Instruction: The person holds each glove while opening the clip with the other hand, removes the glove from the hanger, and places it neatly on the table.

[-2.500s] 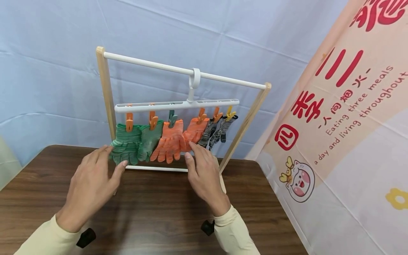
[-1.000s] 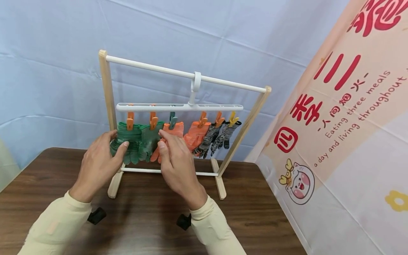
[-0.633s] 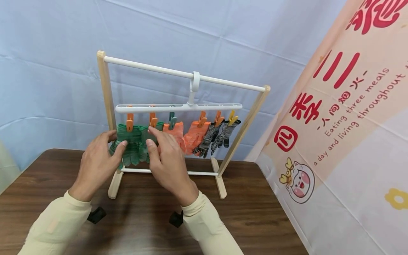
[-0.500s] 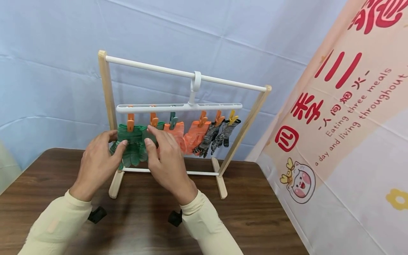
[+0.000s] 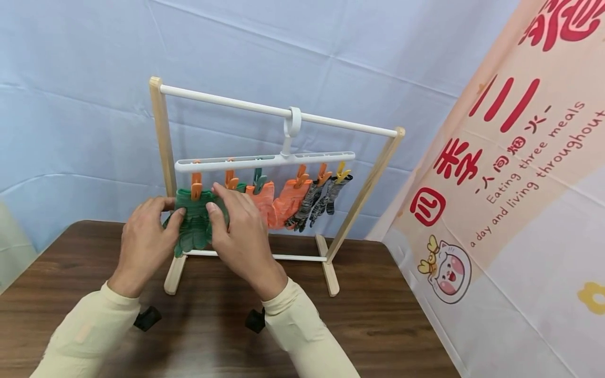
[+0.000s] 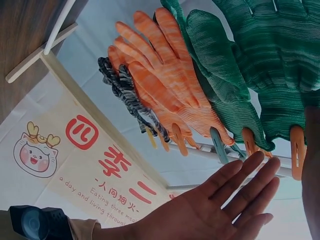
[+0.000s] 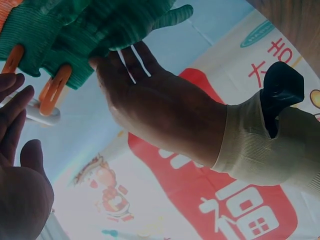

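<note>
A green knit glove point(image 5: 195, 223) hangs by its cuff from an orange clothespin point(image 5: 196, 189) at the left end of a white clip hanger point(image 5: 212, 166). My left hand point(image 5: 147, 236) pinches this glove's left edge, thumb in front and fingers behind, as the right wrist view shows. My right hand point(image 5: 242, 231) is held at the glove's right side with its fingers extended. Behind it hangs a second green glove point(image 6: 220, 65), mostly covered by that hand in the head view. Two orange gloves point(image 5: 288, 202) and two black-grey gloves point(image 5: 326, 197) hang farther right.
The hanger hooks onto the white top rod point(image 5: 227, 101) of a wood-framed rack point(image 5: 163, 136). Beneath is a dark wooden table point(image 5: 368, 315). A pale blue cloth backs the rack, and a printed banner point(image 5: 501, 173) stands on the right. Both wrists wear small black cameras.
My right hand has moved left, past the orange gloves to the green ones. My left hand has come onto the first green glove. The hanger's left end has dipped slightly.
</note>
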The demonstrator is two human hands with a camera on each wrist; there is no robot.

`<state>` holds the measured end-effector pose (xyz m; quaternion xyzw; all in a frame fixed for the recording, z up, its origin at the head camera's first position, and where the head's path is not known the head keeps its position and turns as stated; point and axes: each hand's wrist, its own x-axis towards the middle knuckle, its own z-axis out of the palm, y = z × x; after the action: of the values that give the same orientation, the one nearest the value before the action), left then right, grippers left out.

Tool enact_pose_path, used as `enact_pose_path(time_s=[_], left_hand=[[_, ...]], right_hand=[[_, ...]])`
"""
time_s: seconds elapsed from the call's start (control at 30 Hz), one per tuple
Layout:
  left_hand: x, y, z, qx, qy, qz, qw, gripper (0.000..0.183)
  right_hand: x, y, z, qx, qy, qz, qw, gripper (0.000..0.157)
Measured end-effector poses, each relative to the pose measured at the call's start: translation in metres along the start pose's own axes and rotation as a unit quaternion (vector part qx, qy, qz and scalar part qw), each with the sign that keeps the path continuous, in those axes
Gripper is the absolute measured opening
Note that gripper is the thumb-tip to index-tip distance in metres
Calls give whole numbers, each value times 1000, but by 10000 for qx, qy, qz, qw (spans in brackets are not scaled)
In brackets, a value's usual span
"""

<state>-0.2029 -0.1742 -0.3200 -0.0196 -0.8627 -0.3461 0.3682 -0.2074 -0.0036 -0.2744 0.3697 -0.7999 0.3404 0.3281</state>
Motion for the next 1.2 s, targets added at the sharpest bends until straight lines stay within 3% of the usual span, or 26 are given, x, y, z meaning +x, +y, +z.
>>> enact_pose_path(time_s=[0.33, 0.6, 0.9, 1.2], left_hand=[[1, 1, 0, -116, 70, 189, 9997, 17], [3, 2, -1, -284, -132, 43, 9995, 16], [3, 4, -2, -291, -263, 10, 9992, 18], [2, 5, -4, -253, -259, -45, 9993, 19]], right_hand=[[5, -2, 1, -26, 47, 124, 9999, 39], [9, -3, 3, -35, 13, 257, 9997, 39], [15, -10, 9, -536, 126, 453, 9975, 38], [21, -16, 14, -895, -78, 528, 9946, 39]])
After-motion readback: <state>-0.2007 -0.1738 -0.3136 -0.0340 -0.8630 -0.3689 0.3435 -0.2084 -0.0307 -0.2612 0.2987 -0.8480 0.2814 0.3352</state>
